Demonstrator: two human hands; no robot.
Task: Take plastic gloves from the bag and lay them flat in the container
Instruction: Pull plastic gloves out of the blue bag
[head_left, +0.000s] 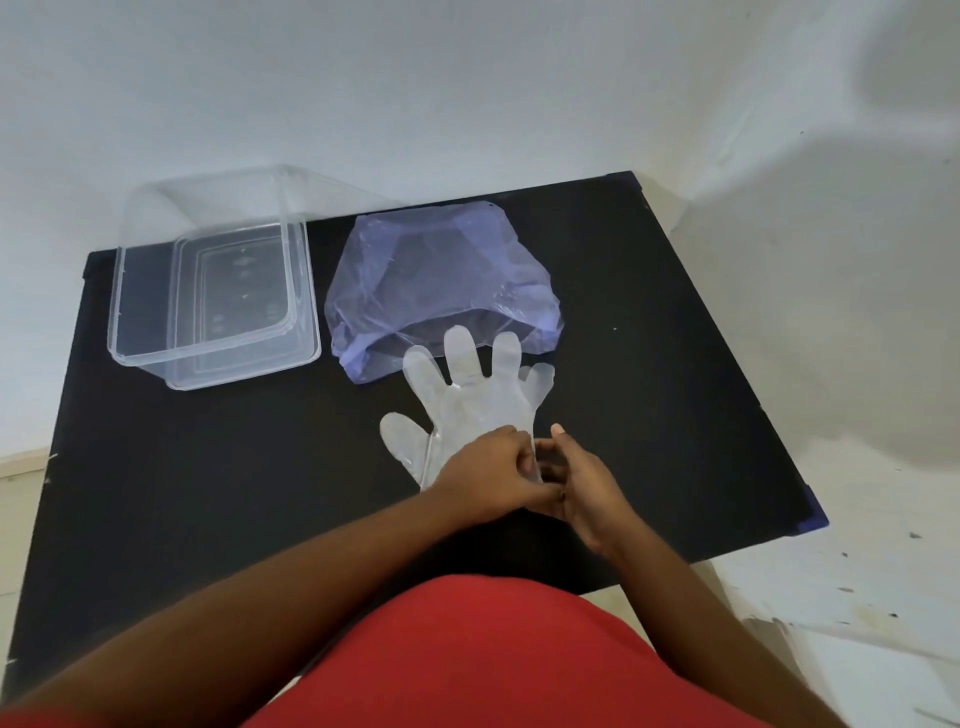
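Gloves (470, 400) lie spread flat on the black desk (649, 364), fingers pointing at the mouth of the purple bag (441, 275), so they are out of it but not yet stored. Left hand (491, 475) and right hand (582, 491) both pinch the cuff end. To the left, the clear container (156, 358) looks empty (nothing laid in it), so most of the work remains.
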